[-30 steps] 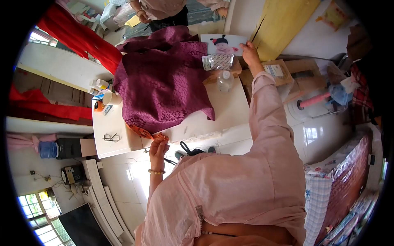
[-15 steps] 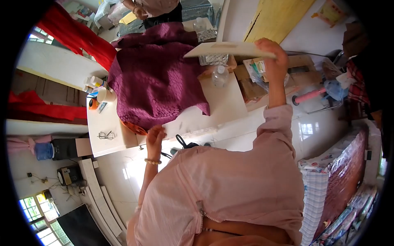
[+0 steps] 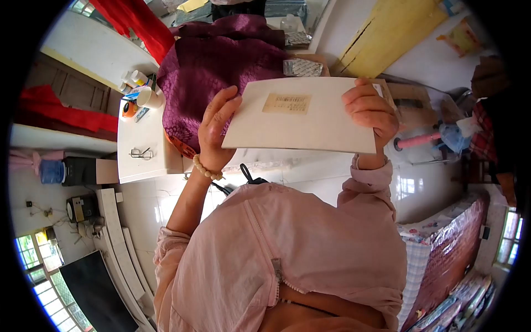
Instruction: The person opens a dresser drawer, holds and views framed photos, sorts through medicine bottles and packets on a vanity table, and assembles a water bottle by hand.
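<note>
A flat white board (image 3: 326, 124) with a beige barcode label (image 3: 286, 103) faces me in front of my chest. My right hand (image 3: 370, 113) is closed over its right edge, knuckles toward me. At the opposite edge is my left hand (image 3: 217, 124), its wrist in a beaded bracelet; fingertips and palm lie against the board, and its thumb is hidden. Beyond the board, a purple patterned cloth (image 3: 204, 69) covers much of the white table (image 3: 133, 166), and the board hides its near right part.
White bottles, a cup (image 3: 148, 98) and eyeglasses (image 3: 141, 153) stand or lie on the table's left. A foil-like pack (image 3: 302, 67) is behind the board. Cardboard boxes (image 3: 412, 105) stand at right, near a plastic-wrapped mattress (image 3: 448, 260). Another person stands at the far side.
My right hand has brought the board in toward me and turned its labelled face up to view. My left hand has risen from the table's near edge to the board's left edge.
</note>
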Demonstrator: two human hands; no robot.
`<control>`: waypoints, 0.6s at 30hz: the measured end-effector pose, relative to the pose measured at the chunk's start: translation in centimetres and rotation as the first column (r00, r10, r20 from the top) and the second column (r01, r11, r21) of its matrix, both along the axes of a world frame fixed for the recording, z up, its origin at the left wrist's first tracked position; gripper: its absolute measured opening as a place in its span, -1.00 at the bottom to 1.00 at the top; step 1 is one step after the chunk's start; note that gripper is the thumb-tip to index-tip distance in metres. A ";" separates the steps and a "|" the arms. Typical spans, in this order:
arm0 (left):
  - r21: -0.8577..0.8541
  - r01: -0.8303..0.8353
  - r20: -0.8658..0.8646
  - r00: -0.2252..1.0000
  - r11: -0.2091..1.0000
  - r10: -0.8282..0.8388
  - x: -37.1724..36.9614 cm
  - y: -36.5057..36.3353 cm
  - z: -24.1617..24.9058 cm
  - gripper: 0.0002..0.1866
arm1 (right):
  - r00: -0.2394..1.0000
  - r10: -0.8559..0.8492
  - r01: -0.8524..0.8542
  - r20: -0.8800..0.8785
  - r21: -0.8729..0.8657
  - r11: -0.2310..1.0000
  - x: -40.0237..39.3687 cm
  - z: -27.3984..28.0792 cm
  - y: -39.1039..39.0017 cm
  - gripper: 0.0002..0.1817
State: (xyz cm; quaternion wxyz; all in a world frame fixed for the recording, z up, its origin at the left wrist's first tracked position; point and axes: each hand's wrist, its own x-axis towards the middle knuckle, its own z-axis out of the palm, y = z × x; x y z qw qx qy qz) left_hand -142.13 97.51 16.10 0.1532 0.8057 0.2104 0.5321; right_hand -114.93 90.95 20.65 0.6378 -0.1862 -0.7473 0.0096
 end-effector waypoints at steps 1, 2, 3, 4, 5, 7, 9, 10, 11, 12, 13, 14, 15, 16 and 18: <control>0.002 0.010 0.001 1.000 1.000 -0.010 -0.1 -0.1 0.1 -0.51 | 0.999 0.026 -0.026 -0.021 -0.017 1.000 0.0 -0.2 -0.2 -0.93; 0.000 0.029 -0.031 0.999 1.000 -0.029 -0.4 -0.2 0.2 -0.57 | 1.000 0.009 -0.009 -0.021 -0.013 1.000 -0.3 -0.5 -0.4 -0.93; 0.005 0.061 -0.063 0.996 0.998 -0.061 -0.5 -0.2 0.5 -0.63 | 0.990 0.072 -0.081 -0.119 -0.067 0.994 -0.7 -0.9 -0.6 -0.93; 0.079 0.034 -0.099 0.995 0.996 -0.026 -0.6 -0.3 1.0 -0.70 | 0.971 0.112 -0.136 -0.212 -0.101 0.986 -0.8 -1.2 -1.0 -0.92; 0.116 0.051 -0.124 0.992 0.992 -0.037 -0.7 -0.5 1.4 -0.72 | 0.959 0.164 -0.193 -0.232 -0.108 0.975 -0.9 -1.8 -1.2 -0.88; -0.080 0.137 -0.003 0.990 0.987 -0.138 -0.9 -0.5 0.2 -0.82 | 0.938 0.167 -0.248 -0.305 -0.251 0.936 -1.8 -2.4 -2.6 -0.88; -0.388 0.294 0.169 0.954 0.874 -0.246 -1.1 -1.0 -1.0 -0.89 | 0.932 0.012 -0.159 -0.362 -0.380 0.911 -2.4 -3.3 -4.6 -0.87; -0.478 0.371 0.212 0.929 0.796 -0.305 -1.1 -0.9 -1.7 -0.88 | 0.879 -0.147 -0.171 -0.453 -0.589 0.790 -2.5 -3.9 -5.6 -0.87; -0.561 0.430 0.251 0.903 0.707 -0.350 -1.4 -0.6 -2.3 -0.88 | 0.802 -0.312 -0.230 -0.508 -0.746 0.624 -3.0 -4.5 -6.4 -0.87; -0.627 0.487 0.320 0.873 0.609 -0.368 -1.1 -0.6 -2.6 -0.88 | 0.768 -0.347 -0.234 -0.537 -0.741 0.629 -3.5 -5.0 -6.9 -0.82; -0.676 0.535 0.380 0.842 0.506 -0.383 0.0 -1.8 -2.7 -0.88 | 0.758 -0.366 -0.202 -0.540 -0.728 0.655 -3.6 -4.6 -8.7 -0.82; -0.718 0.558 0.413 0.823 0.415 -0.391 0.2 -1.8 -3.4 -0.87 | 0.712 -0.410 -0.196 -0.570 -0.722 0.663 -4.6 -4.5 -9.7 -0.78; -0.715 0.637 0.511 0.757 0.288 -0.407 1.0 -2.6 -3.1 -0.84 | 0.660 -0.453 -0.190 -0.599 -0.717 0.671 -5.5 -4.5 -10.9 -0.74; -0.730 0.643 0.522 0.742 0.230 -0.420 1.4 -3.4 -3.0 -0.84 | 0.621 -0.467 -0.287 -0.629 -0.737 0.612 -6.1 -5.0 -12.7 -0.66; -0.758 0.645 0.546 0.711 0.099 -0.444 2.4 -4.5 -4.1 -0.84 | 0.503 -0.561 -0.334 -0.657 -0.747 0.575 -7.9 -5.5 -16.2 -0.65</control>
